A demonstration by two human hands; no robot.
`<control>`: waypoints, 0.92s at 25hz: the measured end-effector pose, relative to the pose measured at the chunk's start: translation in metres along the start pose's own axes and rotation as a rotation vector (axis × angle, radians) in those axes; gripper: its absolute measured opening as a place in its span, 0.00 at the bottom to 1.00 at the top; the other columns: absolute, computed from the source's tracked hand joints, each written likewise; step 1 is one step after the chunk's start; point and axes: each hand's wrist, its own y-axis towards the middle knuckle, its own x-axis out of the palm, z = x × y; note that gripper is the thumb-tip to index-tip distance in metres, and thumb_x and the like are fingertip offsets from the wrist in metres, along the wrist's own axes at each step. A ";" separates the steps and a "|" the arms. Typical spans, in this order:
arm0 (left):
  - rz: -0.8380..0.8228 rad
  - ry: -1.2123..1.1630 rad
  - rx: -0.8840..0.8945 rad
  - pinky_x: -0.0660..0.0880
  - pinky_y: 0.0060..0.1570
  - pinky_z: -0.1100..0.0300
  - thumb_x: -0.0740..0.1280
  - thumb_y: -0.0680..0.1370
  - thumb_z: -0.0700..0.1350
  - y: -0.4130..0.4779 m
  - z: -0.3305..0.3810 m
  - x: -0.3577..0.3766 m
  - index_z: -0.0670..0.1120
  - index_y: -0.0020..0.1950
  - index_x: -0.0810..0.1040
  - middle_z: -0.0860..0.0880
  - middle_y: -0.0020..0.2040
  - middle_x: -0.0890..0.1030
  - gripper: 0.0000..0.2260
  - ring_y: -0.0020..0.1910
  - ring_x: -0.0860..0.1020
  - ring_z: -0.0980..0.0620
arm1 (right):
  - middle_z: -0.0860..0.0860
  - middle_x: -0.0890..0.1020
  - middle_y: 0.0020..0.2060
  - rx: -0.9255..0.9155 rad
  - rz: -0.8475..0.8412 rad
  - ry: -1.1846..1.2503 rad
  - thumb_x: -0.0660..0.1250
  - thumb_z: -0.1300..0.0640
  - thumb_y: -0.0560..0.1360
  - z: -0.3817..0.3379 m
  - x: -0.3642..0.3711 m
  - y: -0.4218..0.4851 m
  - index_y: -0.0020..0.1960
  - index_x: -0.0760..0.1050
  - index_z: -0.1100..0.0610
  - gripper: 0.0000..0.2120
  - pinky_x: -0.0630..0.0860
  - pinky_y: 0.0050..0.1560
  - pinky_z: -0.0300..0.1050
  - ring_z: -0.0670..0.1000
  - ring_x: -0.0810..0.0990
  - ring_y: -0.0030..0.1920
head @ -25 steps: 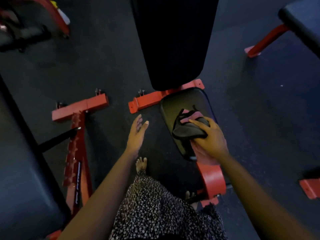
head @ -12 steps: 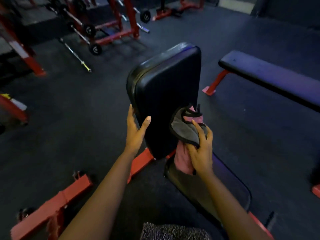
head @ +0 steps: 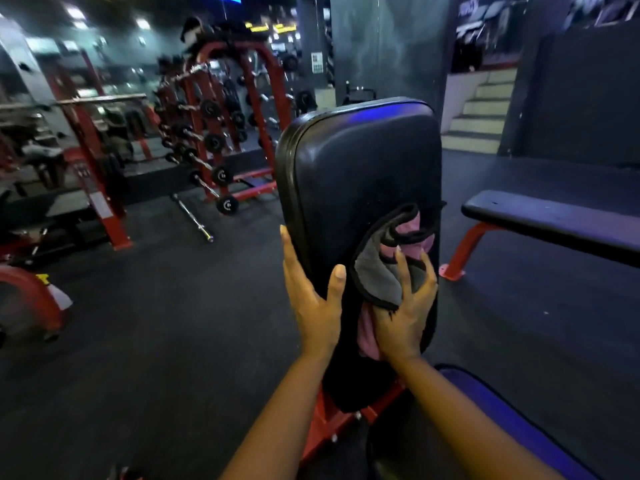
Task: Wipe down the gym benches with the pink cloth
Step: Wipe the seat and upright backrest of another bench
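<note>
The pink cloth (head: 391,271) is sitting bunched under the right hand (head: 403,320), pressed to the front face of the bench's upright backrest pad (head: 356,168), low on its right half. Right fingers (head: 401,268) are splaying out and pressing the cloth flat to the vinyl. The thumb is hiding under a grey fold, so can't tell if it's pinching. Pink folds are poking out above the fingertips, and a pink tail is hanging below the palm. The left hand (head: 311,299) is bracing the pad's left edge, fingers straight along the side, thumb lying across the front, nothing clenched.

Handling, as a guess: the cloth is looking light, soft and floppy, with a black hem. It's needing palm pressure over the bulk rather than a fingertip pinch, or the loose flaps will drag. The pad is looking firm, smooth and glossy, so the cloth is probably gliding easily.

Surroundings: the seat pad (head: 512,419) is lying below the wrists. A flat bench (head: 554,220) is standing well right of the right fingers. The dark floor (head: 173,323) is running underneath, with a barbell rack (head: 214,133) and a loose barbell (head: 194,218) well left of the left fingers, and stairs (head: 481,119) far beyond the fingertips. Lighting is dim.
</note>
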 end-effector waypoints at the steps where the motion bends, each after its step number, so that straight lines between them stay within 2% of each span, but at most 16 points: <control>1: 0.054 0.021 0.035 0.56 0.65 0.76 0.56 0.72 0.70 0.000 -0.005 0.005 0.54 0.75 0.48 0.69 0.71 0.52 0.38 0.71 0.54 0.70 | 0.64 0.65 0.68 -0.039 0.027 -0.003 0.61 0.44 0.72 0.005 0.003 0.000 0.71 0.55 0.38 0.30 0.63 0.61 0.44 0.56 0.66 0.62; 5: 0.135 0.070 0.137 0.56 0.67 0.73 0.56 0.73 0.68 0.000 -0.022 0.012 0.55 0.75 0.50 0.67 0.71 0.54 0.35 0.71 0.56 0.68 | 0.61 0.66 0.67 -0.160 0.092 -0.014 0.61 0.44 0.71 0.015 0.008 -0.002 0.71 0.59 0.43 0.29 0.66 0.57 0.46 0.58 0.69 0.58; 7: 0.151 0.086 0.126 0.57 0.68 0.70 0.58 0.74 0.63 -0.003 -0.023 0.014 0.55 0.75 0.51 0.64 0.72 0.57 0.33 0.71 0.58 0.66 | 0.59 0.65 0.67 -0.180 0.095 -0.012 0.61 0.44 0.71 0.018 0.007 -0.001 0.71 0.59 0.43 0.29 0.70 0.56 0.50 0.59 0.70 0.57; 10: 0.207 0.124 0.119 0.61 0.71 0.57 0.57 0.74 0.59 -0.004 -0.021 0.015 0.60 0.73 0.51 0.56 0.74 0.60 0.29 0.72 0.61 0.58 | 0.58 0.66 0.66 -0.161 0.079 0.013 0.62 0.43 0.71 0.015 0.003 -0.003 0.70 0.60 0.43 0.28 0.72 0.53 0.53 0.59 0.71 0.56; 12: 0.229 0.167 0.109 0.61 0.72 0.54 0.56 0.75 0.59 -0.003 -0.021 0.016 0.61 0.72 0.51 0.58 0.73 0.59 0.27 0.73 0.60 0.57 | 0.57 0.66 0.66 -0.134 0.032 0.025 0.61 0.42 0.71 0.015 0.001 -0.002 0.70 0.62 0.44 0.28 0.71 0.51 0.51 0.58 0.70 0.55; 14: 0.238 0.168 0.089 0.60 0.72 0.53 0.55 0.75 0.60 -0.004 -0.013 0.018 0.62 0.72 0.51 0.60 0.73 0.58 0.26 0.73 0.60 0.57 | 0.57 0.66 0.66 -0.120 -0.041 0.076 0.62 0.42 0.69 0.014 -0.006 0.001 0.69 0.63 0.43 0.28 0.71 0.53 0.53 0.57 0.69 0.57; 16: 0.229 0.143 0.065 0.58 0.73 0.51 0.54 0.75 0.61 -0.007 -0.008 0.018 0.63 0.71 0.51 0.59 0.74 0.57 0.25 0.74 0.58 0.57 | 0.58 0.69 0.65 -0.081 -0.081 0.228 0.62 0.45 0.68 0.014 -0.022 0.009 0.67 0.66 0.42 0.26 0.73 0.58 0.57 0.56 0.70 0.60; 19: 0.162 0.081 -0.037 0.54 0.75 0.51 0.52 0.73 0.66 -0.006 -0.002 0.014 0.65 0.70 0.51 0.61 0.75 0.54 0.26 0.74 0.55 0.60 | 0.56 0.69 0.64 -0.087 -0.043 0.420 0.62 0.49 0.69 0.008 -0.050 0.028 0.66 0.68 0.42 0.25 0.72 0.63 0.58 0.54 0.70 0.64; 23: 0.101 -0.099 -0.116 0.53 0.74 0.47 0.56 0.69 0.74 -0.010 0.007 0.010 0.72 0.68 0.57 0.59 0.76 0.55 0.28 0.74 0.57 0.59 | 0.56 0.67 0.66 -0.144 0.004 0.423 0.64 0.46 0.69 -0.039 -0.066 0.084 0.68 0.69 0.45 0.27 0.67 0.66 0.55 0.57 0.68 0.66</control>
